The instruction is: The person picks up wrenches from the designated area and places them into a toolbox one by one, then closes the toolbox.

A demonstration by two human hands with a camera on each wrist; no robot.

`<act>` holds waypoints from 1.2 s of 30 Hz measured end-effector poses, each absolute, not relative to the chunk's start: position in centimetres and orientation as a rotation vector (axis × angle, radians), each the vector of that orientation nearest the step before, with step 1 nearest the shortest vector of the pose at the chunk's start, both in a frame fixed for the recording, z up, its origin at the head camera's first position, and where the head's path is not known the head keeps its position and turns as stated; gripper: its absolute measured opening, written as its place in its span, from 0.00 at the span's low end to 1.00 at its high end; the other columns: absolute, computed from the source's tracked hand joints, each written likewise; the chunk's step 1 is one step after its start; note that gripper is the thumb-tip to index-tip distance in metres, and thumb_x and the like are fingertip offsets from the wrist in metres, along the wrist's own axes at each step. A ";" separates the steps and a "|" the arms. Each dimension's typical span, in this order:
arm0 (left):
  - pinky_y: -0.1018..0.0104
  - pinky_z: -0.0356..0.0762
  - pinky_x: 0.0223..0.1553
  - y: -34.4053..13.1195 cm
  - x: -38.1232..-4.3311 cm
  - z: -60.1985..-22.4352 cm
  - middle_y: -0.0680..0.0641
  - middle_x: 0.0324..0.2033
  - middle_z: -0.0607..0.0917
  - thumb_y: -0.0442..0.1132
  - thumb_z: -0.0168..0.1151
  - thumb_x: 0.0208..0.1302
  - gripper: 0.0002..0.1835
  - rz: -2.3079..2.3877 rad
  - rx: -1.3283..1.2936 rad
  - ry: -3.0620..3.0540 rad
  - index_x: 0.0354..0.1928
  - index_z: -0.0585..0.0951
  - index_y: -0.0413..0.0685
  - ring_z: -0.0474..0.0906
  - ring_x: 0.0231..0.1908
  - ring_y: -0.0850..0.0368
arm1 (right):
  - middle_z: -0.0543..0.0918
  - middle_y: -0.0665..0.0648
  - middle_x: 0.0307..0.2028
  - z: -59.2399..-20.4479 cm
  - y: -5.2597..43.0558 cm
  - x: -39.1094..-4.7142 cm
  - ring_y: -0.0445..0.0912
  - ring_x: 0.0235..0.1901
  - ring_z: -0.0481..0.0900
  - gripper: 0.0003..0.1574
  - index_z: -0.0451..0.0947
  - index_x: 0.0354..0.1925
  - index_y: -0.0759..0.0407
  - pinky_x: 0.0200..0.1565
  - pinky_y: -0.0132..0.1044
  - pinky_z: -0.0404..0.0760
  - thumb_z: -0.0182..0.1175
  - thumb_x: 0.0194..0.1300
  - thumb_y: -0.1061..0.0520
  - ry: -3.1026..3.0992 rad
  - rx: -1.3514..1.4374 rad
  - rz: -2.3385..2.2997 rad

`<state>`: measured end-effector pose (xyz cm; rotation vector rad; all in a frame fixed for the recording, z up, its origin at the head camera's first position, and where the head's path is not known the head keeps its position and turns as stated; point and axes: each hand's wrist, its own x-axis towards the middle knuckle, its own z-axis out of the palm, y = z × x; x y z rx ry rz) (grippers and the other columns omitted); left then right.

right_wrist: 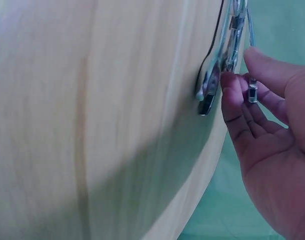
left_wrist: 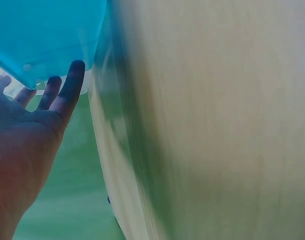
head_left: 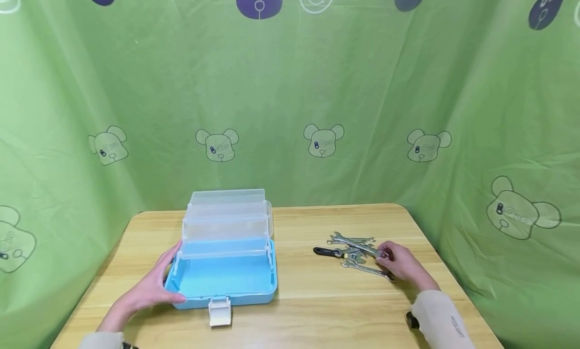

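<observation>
Several wrenches lie on the desk at right; the right hand clamps one between its fingers, best lifted straight up; the left hand, fingers spread, rests against the blue box.

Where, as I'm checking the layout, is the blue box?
In the head view, the blue box stands left of centre on the table, the left hand touching its side.

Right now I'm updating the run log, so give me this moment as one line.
left hand: touching blue box | right hand: pinching wrench | box: open | other wrenches: on table
</observation>
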<state>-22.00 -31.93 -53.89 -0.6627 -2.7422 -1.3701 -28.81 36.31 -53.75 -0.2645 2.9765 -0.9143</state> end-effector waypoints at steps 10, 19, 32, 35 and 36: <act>0.12 0.53 0.60 -32.0 -21.9 -54.3 0.24 0.79 0.43 0.40 0.86 0.39 0.78 -1.393 -0.650 -2.737 0.84 0.39 0.61 0.45 0.73 0.14 | 0.87 0.64 0.38 -52.9 35.9 -28.8 0.51 0.35 0.87 0.25 0.71 0.63 0.72 0.39 0.35 0.89 0.63 0.72 0.64 2.780 -0.098 -1.349; 0.12 0.53 0.60 -32.0 -21.8 -54.2 0.24 0.79 0.43 0.40 0.86 0.39 0.77 -1.388 -0.657 -2.747 0.84 0.40 0.54 0.46 0.73 0.14 | 0.89 0.67 0.44 -52.0 35.2 -28.9 0.52 0.41 0.90 0.29 0.70 0.66 0.70 0.48 0.38 0.90 0.63 0.73 0.58 2.688 -0.047 -1.546; 0.12 0.53 0.60 -32.1 -21.9 -54.2 0.24 0.79 0.42 0.40 0.86 0.40 0.77 -1.399 -0.672 -2.740 0.84 0.39 0.55 0.46 0.73 0.14 | 0.90 0.62 0.46 -51.4 34.6 -29.0 0.39 0.41 0.89 0.35 0.69 0.69 0.70 0.49 0.27 0.85 0.64 0.73 0.51 2.660 -0.029 -1.669; 0.12 0.53 0.59 -32.1 -21.9 -54.2 0.24 0.79 0.43 0.40 0.86 0.40 0.76 -1.397 -0.677 -2.737 0.84 0.40 0.53 0.46 0.72 0.14 | 0.89 0.64 0.48 -51.2 34.4 -28.8 0.40 0.42 0.90 0.36 0.66 0.69 0.73 0.51 0.27 0.86 0.63 0.75 0.52 2.571 -0.068 -1.792; 0.12 0.53 0.59 -32.1 -21.9 -54.2 0.24 0.79 0.43 0.40 0.86 0.39 0.76 -1.398 -0.676 -2.736 0.84 0.40 0.53 0.47 0.72 0.14 | 0.89 0.64 0.48 -51.1 34.3 -28.8 0.41 0.43 0.90 0.36 0.66 0.69 0.73 0.51 0.28 0.87 0.62 0.75 0.53 2.541 -0.084 -1.831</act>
